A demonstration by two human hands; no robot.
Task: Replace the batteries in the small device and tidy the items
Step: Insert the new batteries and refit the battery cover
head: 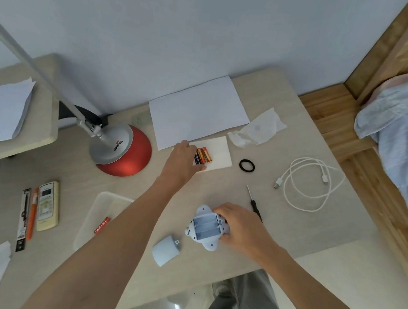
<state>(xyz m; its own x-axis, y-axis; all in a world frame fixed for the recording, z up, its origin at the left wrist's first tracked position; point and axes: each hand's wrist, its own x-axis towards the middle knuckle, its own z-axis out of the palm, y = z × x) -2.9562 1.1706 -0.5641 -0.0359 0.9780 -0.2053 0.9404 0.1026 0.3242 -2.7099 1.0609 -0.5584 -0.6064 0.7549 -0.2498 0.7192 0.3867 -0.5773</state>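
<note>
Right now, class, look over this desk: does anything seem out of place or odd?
The small device has its battery bay open and empty, and what looks like its cover lies loose beside it. A crumpled tissue sits near the back.

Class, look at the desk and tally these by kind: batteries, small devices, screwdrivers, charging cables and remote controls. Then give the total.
Batteries: 4 in view (three by the left hand, one red battery in the clear tray)
Small device: 1
Screwdriver: 1
Charging cable: 1
Remote control: 1
Total: 8
</note>
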